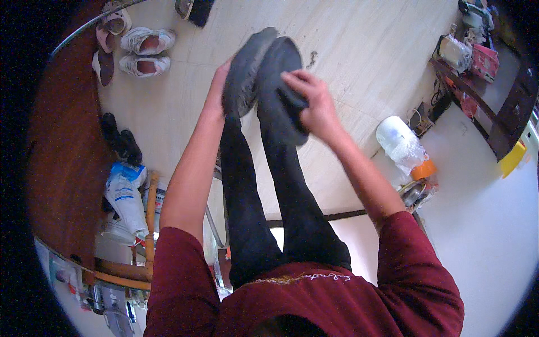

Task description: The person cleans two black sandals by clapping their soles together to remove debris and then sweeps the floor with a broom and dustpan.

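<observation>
A black shoe (245, 76) with dull grey, dusty-looking streaks is held up in front of my legs. My left hand (219, 84) grips its left side, and the fingers go out of sight behind it. Close against it on the right is a second dark, shoe-like shape (279, 59), blurred at its edges. My right hand (315, 101) is bent over the right side of this shape, fingers curled on something dark and blurred (292, 104) that I cannot make out. My black trouser legs (247, 185) run up behind the shoes, and my feet are hidden.
White sneakers (147, 50) and other footwear lie on the tiled floor at the far left, near a brown wooden surface (67, 157). A brush (197, 11) lies at the top. At the right are a white container in plastic (398, 140) and a dark shelf (477, 101).
</observation>
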Demonstrator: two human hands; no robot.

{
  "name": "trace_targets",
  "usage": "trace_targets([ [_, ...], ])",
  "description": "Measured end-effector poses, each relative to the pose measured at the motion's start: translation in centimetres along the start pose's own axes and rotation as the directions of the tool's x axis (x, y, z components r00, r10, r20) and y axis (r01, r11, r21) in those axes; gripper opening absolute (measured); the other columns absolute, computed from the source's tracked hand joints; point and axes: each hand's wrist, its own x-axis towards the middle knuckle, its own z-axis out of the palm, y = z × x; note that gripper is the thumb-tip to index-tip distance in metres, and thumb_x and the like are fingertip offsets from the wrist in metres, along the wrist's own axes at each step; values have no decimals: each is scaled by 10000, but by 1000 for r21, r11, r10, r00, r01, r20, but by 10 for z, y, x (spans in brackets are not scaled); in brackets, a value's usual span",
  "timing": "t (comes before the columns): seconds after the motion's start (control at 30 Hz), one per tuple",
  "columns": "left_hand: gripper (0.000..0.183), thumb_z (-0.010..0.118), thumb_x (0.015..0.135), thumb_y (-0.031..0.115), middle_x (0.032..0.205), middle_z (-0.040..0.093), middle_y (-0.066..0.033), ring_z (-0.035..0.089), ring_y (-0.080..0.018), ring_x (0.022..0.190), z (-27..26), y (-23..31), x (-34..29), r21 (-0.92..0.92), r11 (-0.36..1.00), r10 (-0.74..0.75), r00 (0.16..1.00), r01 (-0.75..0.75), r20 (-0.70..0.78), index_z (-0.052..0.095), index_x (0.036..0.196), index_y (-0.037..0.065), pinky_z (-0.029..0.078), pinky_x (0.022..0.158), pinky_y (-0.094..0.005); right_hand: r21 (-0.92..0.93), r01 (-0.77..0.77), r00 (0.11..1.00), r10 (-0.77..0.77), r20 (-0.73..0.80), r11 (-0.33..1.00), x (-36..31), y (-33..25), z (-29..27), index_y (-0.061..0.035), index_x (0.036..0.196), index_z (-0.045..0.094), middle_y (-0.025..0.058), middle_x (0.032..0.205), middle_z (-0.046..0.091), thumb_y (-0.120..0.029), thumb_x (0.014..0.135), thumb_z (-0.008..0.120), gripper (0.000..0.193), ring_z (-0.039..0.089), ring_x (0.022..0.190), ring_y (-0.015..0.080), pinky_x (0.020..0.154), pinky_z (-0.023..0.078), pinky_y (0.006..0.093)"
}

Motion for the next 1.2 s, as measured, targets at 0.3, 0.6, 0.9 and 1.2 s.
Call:
trace_targets([
  [0.3, 356, 472, 833, 260, 1026, 560, -76, 544, -173, 885, 4, -46, 4, -107, 994, 34, 998, -28, 55, 516, 1078, 6, 456, 788, -302, 135, -97, 974, 122, -189, 986, 30, 17, 1, -62, 1028, 583, 175, 999, 562, 109, 542, 455, 530, 551, 897, 321, 820, 429, 330],
  [0.6, 336, 405, 861, 206, 1069, 548, -116, 536, -198, 942, -37, -74, 44, -142, 973, 194, 977, -181, 91, 494, 1107, -6, 440, 824, -336, 218, -248, 963, 265, -49, 944, 31, 38, 8, -24, 1092, 529, 158, 1063, 540, 159, 528, 401, 606, 496, 1043, 270, 904, 359, 301],
  [0.9, 370, 379, 860, 297, 1002, 579, -86, 541, -191, 916, 20, -51, 5, -27, 999, 20, 981, -25, -193, 528, 1059, 23, 441, 815, -341, 252, -355, 914, 391, -109, 900, 38, 57, 8, -24, 1056, 558, 178, 1029, 558, 112, 565, 479, 516, 523, 998, 286, 886, 387, 317],
  [1.2, 381, 399, 860, 284, 1083, 544, -99, 510, -180, 982, 20, -31, -14, -94, 992, -102, 952, 78, -288, 494, 1106, 10, 411, 864, -316, 148, -449, 893, 446, 55, 881, 38, 71, -2, -108, 1103, 550, 148, 1047, 569, 62, 585, 494, 547, 579, 911, 246, 801, 436, 293],
])
